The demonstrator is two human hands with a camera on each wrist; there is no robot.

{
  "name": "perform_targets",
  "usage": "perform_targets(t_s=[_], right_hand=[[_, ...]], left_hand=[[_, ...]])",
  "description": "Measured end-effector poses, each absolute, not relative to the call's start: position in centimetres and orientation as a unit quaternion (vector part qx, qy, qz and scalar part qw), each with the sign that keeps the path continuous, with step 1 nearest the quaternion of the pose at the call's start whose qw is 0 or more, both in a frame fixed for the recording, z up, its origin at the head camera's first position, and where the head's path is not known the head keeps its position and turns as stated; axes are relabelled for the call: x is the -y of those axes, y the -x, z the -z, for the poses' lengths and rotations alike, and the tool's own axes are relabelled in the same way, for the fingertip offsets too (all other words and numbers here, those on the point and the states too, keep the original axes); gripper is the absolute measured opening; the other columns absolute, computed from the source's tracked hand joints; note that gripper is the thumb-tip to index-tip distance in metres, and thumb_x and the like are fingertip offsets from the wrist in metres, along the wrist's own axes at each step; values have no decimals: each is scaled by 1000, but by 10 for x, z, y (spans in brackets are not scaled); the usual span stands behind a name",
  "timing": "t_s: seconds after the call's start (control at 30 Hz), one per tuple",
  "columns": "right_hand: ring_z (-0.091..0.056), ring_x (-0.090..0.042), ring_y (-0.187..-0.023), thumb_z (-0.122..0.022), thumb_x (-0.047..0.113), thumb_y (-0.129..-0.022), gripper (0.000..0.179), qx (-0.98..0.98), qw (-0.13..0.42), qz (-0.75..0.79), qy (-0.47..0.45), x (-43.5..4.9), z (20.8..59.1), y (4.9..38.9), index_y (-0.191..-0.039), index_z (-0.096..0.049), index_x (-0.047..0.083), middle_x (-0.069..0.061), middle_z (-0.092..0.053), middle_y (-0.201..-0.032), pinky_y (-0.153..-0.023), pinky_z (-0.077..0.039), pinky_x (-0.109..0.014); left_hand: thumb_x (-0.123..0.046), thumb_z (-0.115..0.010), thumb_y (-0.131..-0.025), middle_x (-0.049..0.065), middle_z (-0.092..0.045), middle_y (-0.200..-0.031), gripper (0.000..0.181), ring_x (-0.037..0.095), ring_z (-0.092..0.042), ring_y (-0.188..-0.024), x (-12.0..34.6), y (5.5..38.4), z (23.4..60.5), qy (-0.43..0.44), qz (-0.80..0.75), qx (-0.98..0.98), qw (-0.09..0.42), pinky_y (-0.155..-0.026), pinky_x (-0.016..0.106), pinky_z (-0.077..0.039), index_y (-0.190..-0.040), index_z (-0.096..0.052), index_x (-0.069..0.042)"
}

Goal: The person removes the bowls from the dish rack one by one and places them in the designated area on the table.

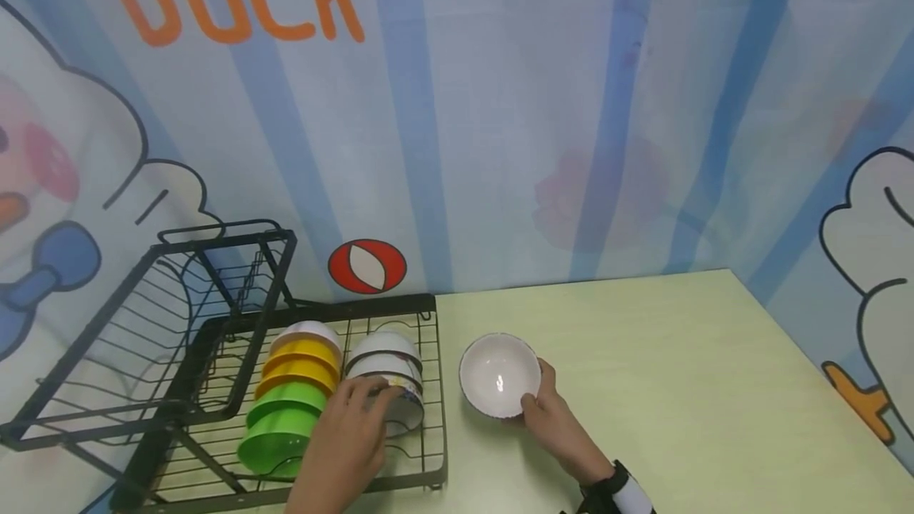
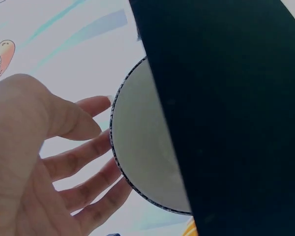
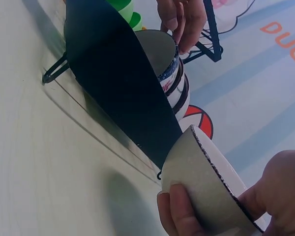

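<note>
My right hand (image 1: 553, 419) grips a white bowl (image 1: 500, 375) by its rim, thumb inside and fingers underneath. In the right wrist view this bowl (image 3: 206, 182) has a dark speckled rim and hangs tilted above the table. At the dish rack, my left hand (image 1: 350, 435) is at the rim of the front patterned bowl (image 1: 405, 411) in the right-hand row. From the left wrist view, the fingers (image 2: 96, 152) reach loosely to that bowl's edge, and the thumb is slightly apart from the rim. A dark shape hides much of the bowl there.
A black wire dish rack (image 1: 439, 450) stands on the left, with a raised tier (image 1: 86, 371). Its left row holds green bowls (image 1: 278, 443), yellow bowls (image 1: 300, 375) and a white one. The pale table (image 1: 664, 371) stretches right, backed by a printed curtain (image 1: 493, 141).
</note>
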State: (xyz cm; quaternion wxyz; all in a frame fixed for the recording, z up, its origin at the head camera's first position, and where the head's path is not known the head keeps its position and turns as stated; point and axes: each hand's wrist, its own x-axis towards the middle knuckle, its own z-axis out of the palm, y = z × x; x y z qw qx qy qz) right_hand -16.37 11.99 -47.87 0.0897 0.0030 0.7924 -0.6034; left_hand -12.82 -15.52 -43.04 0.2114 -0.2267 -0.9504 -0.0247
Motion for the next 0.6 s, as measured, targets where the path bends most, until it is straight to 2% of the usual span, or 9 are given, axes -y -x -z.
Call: perform_targets(t_s=[0.17,0.37,0.6], right_hand=[[-35,-56,-139,-32,-3,-94,65,-785,96,612,-12,-119,483,170,-153,-3,-2,-38,-23,-153,-109,-41,-63],[-35,-56,-139,-32,-4,-93,67,-770,108,628,-17,-116,488,177,-152,-1,-3,-38,-18,-154,-107,-46,-58],[-35,-53,-140,-31,-2,-95,66,-771,121,625,-32,-114,497,183,-153,1,-2,-38,-17,-154,-109,-43,-58]], left_hand=[[-9,-80,-70,7,-64,-119,50,28,-60,-108,156,129,432,224,17,952,207,-93,41,-56,-118,-67,-16],[-10,-80,-72,6,-63,-121,50,27,-59,-110,158,129,430,212,12,957,196,-93,40,-56,-119,-66,-17],[-11,-81,-72,7,-63,-125,55,28,-58,-115,156,127,428,205,12,963,175,-97,40,-55,-124,-64,-16]])
